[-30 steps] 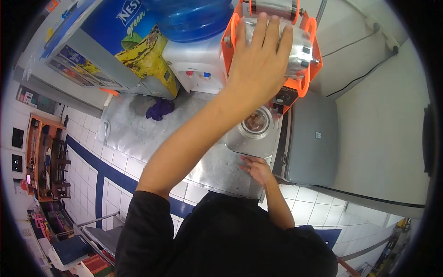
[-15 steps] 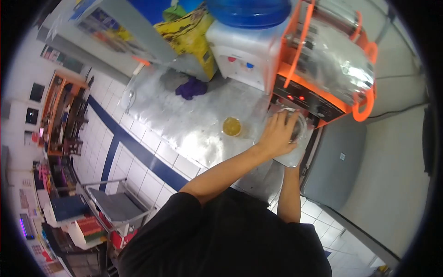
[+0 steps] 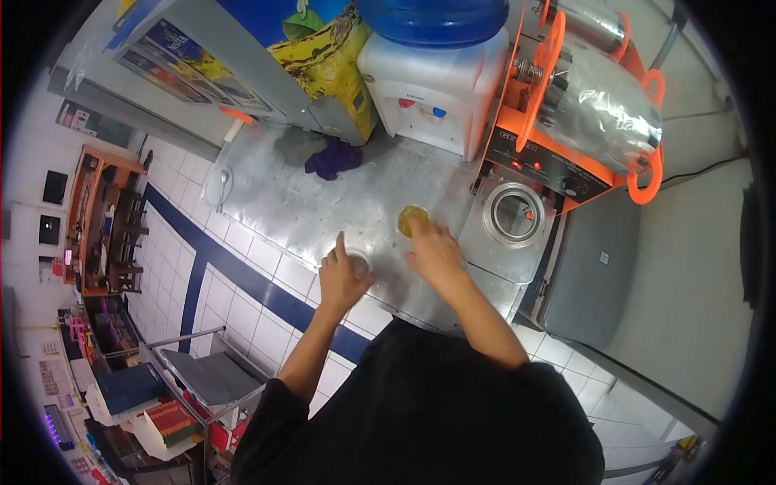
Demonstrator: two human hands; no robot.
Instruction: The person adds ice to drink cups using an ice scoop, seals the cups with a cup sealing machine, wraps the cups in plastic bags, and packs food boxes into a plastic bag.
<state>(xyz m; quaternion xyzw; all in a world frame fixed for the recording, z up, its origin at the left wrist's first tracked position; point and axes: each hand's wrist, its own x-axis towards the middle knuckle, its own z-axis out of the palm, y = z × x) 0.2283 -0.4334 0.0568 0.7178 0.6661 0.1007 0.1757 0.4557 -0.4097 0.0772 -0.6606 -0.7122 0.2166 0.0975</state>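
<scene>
My left hand (image 3: pixel 343 281) is over the near edge of the metal table, index finger stretched out and thumb apart. A clear round cup (image 3: pixel 358 260) stands between its thumb and fingers, partly hidden; whether they touch is hard to tell. My right hand (image 3: pixel 436 255) reaches forward with fingers spread, its fingertips over the rim of a cup with yellow contents (image 3: pixel 411 219). To the right, the round metal ring (image 3: pixel 516 215) of the pulled-out plate shows an open centre.
An orange cup sealing machine (image 3: pixel 558 166) with a film roll stands at the right. Behind are a white water dispenser (image 3: pixel 420 97) and a yellow bag (image 3: pixel 343 73). A purple cloth (image 3: pixel 332 159) and a spoon on a small dish (image 3: pixel 222 186) lie on the metal table (image 3: pixel 283 206).
My left hand has left the metal ring and moved left to the clear cup. My right hand has come out from under the plate and reached the yellow-filled cup.
</scene>
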